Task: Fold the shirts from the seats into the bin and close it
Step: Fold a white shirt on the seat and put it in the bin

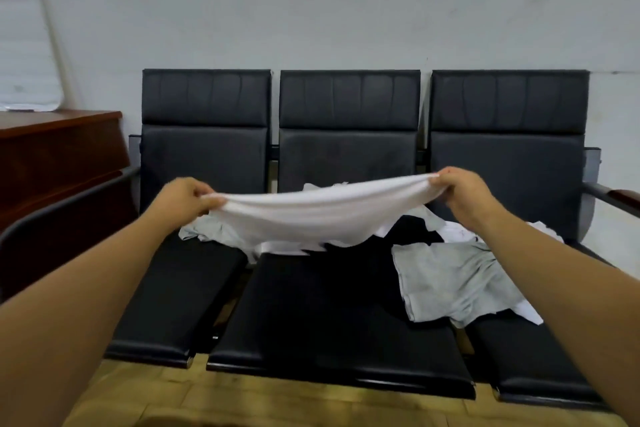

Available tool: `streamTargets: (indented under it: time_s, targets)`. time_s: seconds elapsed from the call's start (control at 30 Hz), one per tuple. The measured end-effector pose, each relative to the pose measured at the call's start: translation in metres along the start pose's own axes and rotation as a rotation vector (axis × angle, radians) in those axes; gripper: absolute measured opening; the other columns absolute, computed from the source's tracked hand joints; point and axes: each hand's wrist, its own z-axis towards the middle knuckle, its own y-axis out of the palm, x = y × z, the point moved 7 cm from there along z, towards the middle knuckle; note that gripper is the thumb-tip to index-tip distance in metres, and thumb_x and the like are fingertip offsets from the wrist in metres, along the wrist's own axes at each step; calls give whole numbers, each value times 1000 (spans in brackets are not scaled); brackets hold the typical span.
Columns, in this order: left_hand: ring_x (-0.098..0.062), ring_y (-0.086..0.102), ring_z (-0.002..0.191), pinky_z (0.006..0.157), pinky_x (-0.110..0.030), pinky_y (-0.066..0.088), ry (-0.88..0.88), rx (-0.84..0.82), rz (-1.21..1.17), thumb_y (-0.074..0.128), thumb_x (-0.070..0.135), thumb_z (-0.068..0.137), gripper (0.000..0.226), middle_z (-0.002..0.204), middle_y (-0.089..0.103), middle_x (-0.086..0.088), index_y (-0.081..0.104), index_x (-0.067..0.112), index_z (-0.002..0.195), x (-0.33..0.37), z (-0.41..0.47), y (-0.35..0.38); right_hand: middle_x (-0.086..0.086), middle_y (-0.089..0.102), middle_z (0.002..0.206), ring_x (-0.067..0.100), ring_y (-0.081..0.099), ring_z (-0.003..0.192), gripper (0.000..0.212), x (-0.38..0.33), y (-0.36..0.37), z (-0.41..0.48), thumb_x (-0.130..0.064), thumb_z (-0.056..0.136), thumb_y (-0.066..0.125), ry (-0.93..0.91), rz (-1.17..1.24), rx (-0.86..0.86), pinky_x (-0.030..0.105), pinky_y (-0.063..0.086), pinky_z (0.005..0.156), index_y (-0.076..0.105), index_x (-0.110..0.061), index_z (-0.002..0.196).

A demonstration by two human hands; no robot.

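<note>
A white shirt (311, 215) hangs stretched between my two hands above the middle seat of a black three-seat bench (332, 319). My left hand (185, 198) grips its left end and my right hand (462, 189) grips its right end. Under it a pale grey shirt (214, 230) lies across the gap between the left and middle seats. A black shirt (412, 230) and a grey shirt (450, 277) lie over the middle and right seats, with more white cloth (457, 230) behind them. No bin is in view.
A brown wooden cabinet (59, 149) stands at the left, with a white framed panel (27, 45) leaning on the wall above it. The bench has a dark armrest (69, 204) on the left and another (613, 196) on the right. Yellowish floor (277, 402) lies in front.
</note>
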Motion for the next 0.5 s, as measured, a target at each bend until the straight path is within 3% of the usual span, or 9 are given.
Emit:
streamTargets:
  time_s: [0.1, 0.2, 0.27, 0.4, 0.5]
  targets:
    - [-10, 63, 97, 81, -20, 40, 49, -211, 186, 80, 31, 83, 16, 104, 67, 13, 80, 17, 91, -26, -46, 39, 9, 50, 73, 21, 54, 75, 20, 62, 11, -39, 0, 84, 62, 238, -44, -295, 34, 48, 73, 50, -8, 69]
    - [-2, 63, 81, 66, -13, 42, -17, -485, 207, 79, 34, 84, 6, 81, 71, 13, 78, 29, 82, -50, -96, 92, 3, 54, 67, 13, 54, 66, 19, 126, 20, -81, 1, 85, 67, 416, -417, -516, 25, 47, 61, 57, -9, 71]
    - [-3, 65, 79, 67, -13, 46, -49, -634, 191, 78, 34, 84, 9, 82, 73, 7, 79, 25, 82, -64, -122, 126, 6, 58, 75, 16, 56, 70, 12, 161, 24, -101, -2, 86, 68, 472, -649, -613, 26, 50, 62, 64, -8, 77]
    - [-9, 63, 78, 77, -25, 50, -72, -805, 160, 76, 34, 85, 17, 89, 73, -4, 79, 17, 85, -76, -145, 160, 6, 60, 93, 19, 57, 85, 8, 202, 34, -120, -11, 86, 72, 543, -982, -816, 33, 56, 78, 67, -15, 80]
    - [-9, 66, 84, 86, -30, 52, -96, -864, 102, 70, 50, 88, 29, 90, 75, 2, 79, 23, 90, -74, -146, 171, 2, 62, 96, 17, 58, 88, 3, 198, 51, -117, -21, 87, 70, 521, -1111, -889, 31, 56, 78, 71, -19, 86]
